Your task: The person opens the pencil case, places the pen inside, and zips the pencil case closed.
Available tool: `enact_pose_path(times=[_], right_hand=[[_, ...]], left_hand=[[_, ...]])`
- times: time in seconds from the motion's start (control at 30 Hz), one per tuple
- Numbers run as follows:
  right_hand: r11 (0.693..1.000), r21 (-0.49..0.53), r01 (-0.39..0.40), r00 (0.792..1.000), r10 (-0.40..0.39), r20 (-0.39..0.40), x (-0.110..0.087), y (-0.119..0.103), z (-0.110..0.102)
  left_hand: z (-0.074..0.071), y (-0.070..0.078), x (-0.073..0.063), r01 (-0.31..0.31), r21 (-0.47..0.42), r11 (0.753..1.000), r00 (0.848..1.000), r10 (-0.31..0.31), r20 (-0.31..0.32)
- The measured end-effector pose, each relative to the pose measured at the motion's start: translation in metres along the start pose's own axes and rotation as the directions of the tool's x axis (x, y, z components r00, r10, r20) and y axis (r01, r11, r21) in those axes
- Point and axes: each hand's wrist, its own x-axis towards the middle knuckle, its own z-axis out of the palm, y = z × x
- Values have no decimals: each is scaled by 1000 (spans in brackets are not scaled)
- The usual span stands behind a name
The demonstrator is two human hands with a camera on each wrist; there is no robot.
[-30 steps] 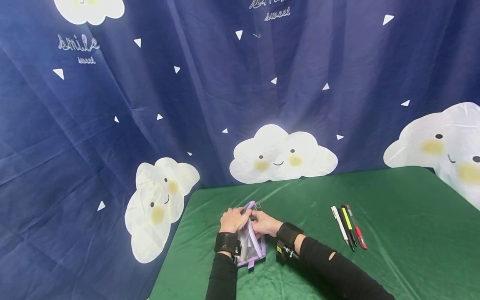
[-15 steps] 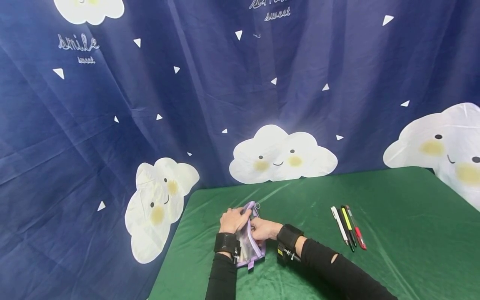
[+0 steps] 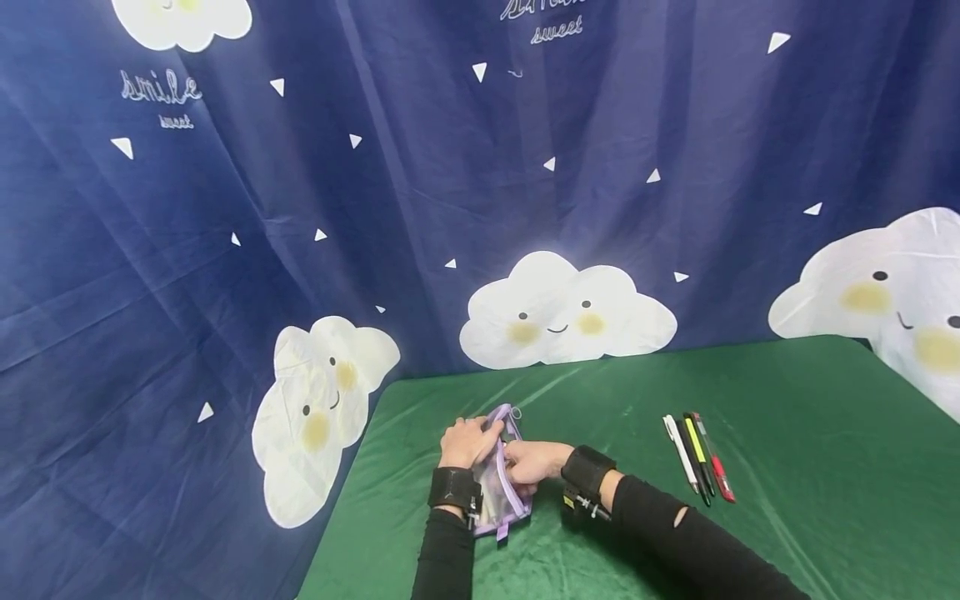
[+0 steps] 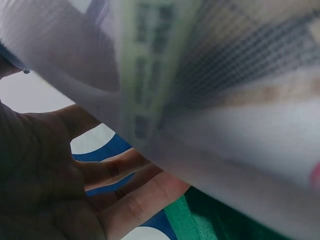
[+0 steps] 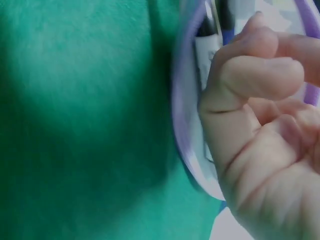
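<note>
A see-through pencil case [image 3: 491, 504] with a purple zip edge lies open on the table, long side toward me. My left hand [image 3: 467, 442] holds its left wall near the far end. In the left wrist view the case's clear, meshed side [image 4: 220, 145] rises over my left fingers [image 4: 140, 200]. My right hand [image 3: 536, 462] reaches into the mouth from the right with curled fingers; whether they grip anything is hidden. In the right wrist view a white marker with a black end [image 5: 206, 55] and other pens stand inside the purple rim [image 5: 178, 95].
Right of the case, a white pen [image 3: 681, 454], a black pen [image 3: 695, 468], one with a yellow strip [image 3: 697, 448] and a red pen [image 3: 722, 477] lie side by side on the green cloth [image 3: 600, 533]. A blue curtain [image 3: 420, 208] hangs behind.
My right hand has gone deeper into the case, toward me, and its wrist has then shifted slightly right. The dark thing at its fingertips is out of sight. My left hand stays put.
</note>
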Motion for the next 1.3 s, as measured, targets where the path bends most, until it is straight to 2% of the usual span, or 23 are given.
enact_pose_path(times=[0.2, 0.3, 0.53, 0.67, 0.77, 0.9, 1.07, 1.17, 1.3], right_hand=[[999, -37, 24, 997, -21, 73, -9, -6, -24], [998, -60, 23, 997, -18, 80, -14, -11, -36], [994, -105, -28, 1000, 28, 6, -30, -18, -64], [990, -144, 1, 1000, -5, -28, -39, -19, -79], [974, -224, 29, 994, -51, -94, -46, -19, -89], [933, -357, 43, 973, -120, -198, -56, -14, -102], [916, -401, -10, 941, -127, -313, -74, -4, -119], [900, -434, -42, 910, -145, -389, -83, 3, -127], [879, -468, -90, 855, -173, -488, -94, 10, -134]], left_hand=[[2, 1, 2, 5, 8, 1000, 1000, -5, 2], [3, 1, 2, 15, 14, 1000, 1000, -15, 3], [3, 3, 1, -2, 38, 999, 1000, 2, 8], [3, 3, 2, 2, 43, 999, 1000, -3, 14], [3, 3, 2, 9, 43, 999, 1000, -9, 14], [4, 2, 2, 9, 41, 999, 1000, -10, 12], [4, 3, 2, -3, 33, 999, 1000, 2, 11], [4, 3, 1, -6, 33, 999, 1000, 6, 7], [2, 3, 1, -4, 33, 999, 1000, 4, 4]])
